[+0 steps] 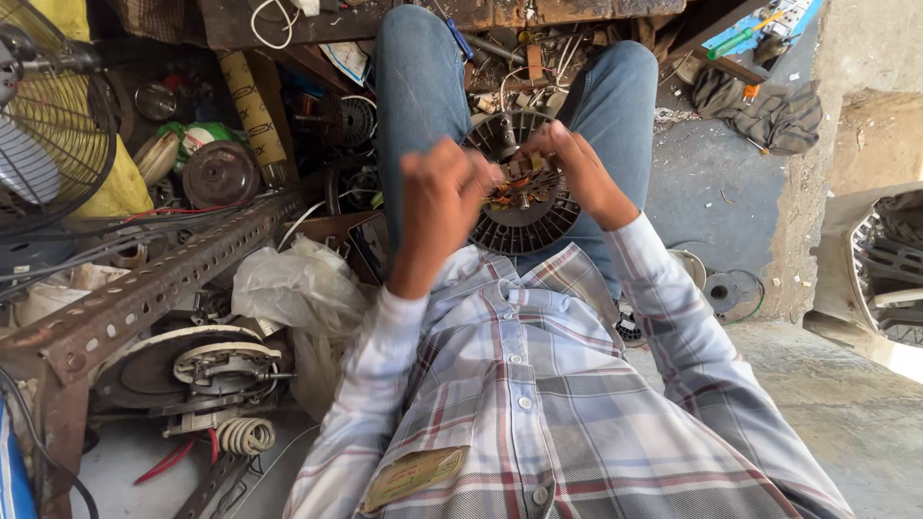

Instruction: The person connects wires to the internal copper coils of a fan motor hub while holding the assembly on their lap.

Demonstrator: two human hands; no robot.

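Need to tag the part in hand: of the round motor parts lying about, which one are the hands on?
The dark finned motor with copper windings, on the lap between the left hand and right hand. The others lie untouched on the floor.

A round, dark, finned motor [524, 197] with copper windings rests on the lap.

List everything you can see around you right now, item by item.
motor housing: one, dark grey, round and finned, on the lap between the knees
copper windings: one cluster, orange, at the housing's centre
fan guard: one, wire, far left
perforated angle bar: one, rusty, left
plastic bag: one, clear, crumpled, left of the lap
screwdriver: one, green handle, top right
rag: one, grey, top right
left hand: blurred fist over the housing
right hand: resting on the housing's top
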